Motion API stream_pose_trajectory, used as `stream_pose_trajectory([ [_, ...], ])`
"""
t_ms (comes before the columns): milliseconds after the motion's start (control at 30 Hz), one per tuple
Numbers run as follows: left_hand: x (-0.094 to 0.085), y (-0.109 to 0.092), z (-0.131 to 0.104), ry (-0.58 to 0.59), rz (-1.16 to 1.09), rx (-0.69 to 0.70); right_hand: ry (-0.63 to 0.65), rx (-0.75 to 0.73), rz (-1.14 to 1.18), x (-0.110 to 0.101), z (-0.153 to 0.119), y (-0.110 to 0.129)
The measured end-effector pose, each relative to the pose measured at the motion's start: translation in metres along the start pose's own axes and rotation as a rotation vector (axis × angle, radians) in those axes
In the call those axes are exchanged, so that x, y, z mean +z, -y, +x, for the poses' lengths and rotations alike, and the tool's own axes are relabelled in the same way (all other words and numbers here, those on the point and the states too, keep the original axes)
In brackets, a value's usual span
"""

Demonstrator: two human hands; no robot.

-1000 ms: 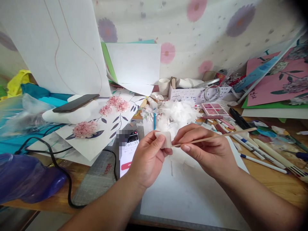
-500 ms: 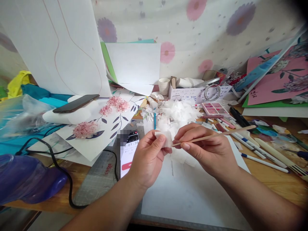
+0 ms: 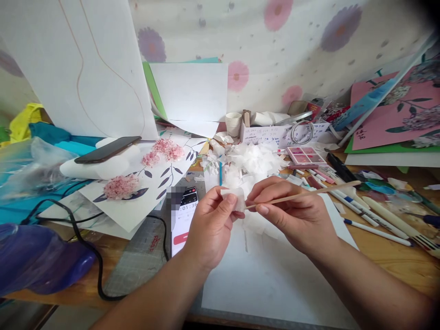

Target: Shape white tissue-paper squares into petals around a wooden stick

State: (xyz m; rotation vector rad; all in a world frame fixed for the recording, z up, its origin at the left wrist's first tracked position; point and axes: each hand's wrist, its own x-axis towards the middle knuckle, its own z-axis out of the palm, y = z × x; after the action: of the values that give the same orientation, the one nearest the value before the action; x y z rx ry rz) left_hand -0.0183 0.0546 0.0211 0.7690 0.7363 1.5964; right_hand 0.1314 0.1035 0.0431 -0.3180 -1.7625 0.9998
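Note:
Between the thumb and fingers of my left hand [image 3: 215,224] is a small piece of white tissue paper [image 3: 238,198]. My right hand [image 3: 292,213] pinches a thin wooden stick [image 3: 309,191], its lower tip at the right edge of the tissue piece. The stick's other end points up to the right. Behind both hands lies a pile of white tissue pieces [image 3: 254,158]. A large white sheet [image 3: 268,279] is spread beneath them, with more thin tissue on its upper part.
A phone with a lit timer [image 3: 185,220] lies left of my left hand on a grey cutting mat [image 3: 137,261]. Paper with pink flower clusters [image 3: 122,186] is farther left. Markers [image 3: 376,233], a pink palette [image 3: 307,156] and a paper cup [image 3: 233,123] stand or lie around.
Both hands keep their hold on the tissue and the stick. The whole view has shifted slightly; otherwise little differs.

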Motion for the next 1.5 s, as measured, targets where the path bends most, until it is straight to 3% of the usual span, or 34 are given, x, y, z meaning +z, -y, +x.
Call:
stream_pose_trajectory([
  [300, 0.001, 0.000, -0.002, 0.001, 0.031, 0.003, -0.013, 0.025, 0.008, 0.001, 0.002, -0.002],
  [400, -0.002, 0.002, -0.003, -0.050, 0.121, -0.002, -0.038, 0.050, 0.046, 0.001, 0.002, -0.003],
  [467, -0.005, 0.003, -0.003, -0.119, 0.270, 0.062, -0.056, 0.095, 0.094, 0.001, 0.001, -0.005],
  [533, -0.007, 0.001, -0.004, -0.176, 0.468, 0.209, -0.077, 0.162, 0.146, 0.001, 0.000, -0.007],
  [633, -0.007, -0.004, -0.006, -0.101, 0.718, 0.399, -0.094, 0.219, 0.205, 0.000, -0.001, -0.011],
  [733, -0.005, -0.008, -0.008, 0.031, 0.830, 0.462, -0.091, 0.219, 0.241, 0.000, -0.001, -0.012],
  [800, -0.004, -0.008, -0.008, 0.047, 0.853, 0.476, -0.092, 0.211, 0.242, 0.000, 0.000, -0.012],
  [1200, -0.006, -0.003, -0.007, -0.034, 0.758, 0.345, -0.064, 0.121, -0.047, 0.002, 0.003, -0.002],
  [1500, -0.006, -0.001, -0.003, -0.073, 0.363, 0.086, -0.086, 0.228, 0.260, -0.006, 0.004, -0.013],
])
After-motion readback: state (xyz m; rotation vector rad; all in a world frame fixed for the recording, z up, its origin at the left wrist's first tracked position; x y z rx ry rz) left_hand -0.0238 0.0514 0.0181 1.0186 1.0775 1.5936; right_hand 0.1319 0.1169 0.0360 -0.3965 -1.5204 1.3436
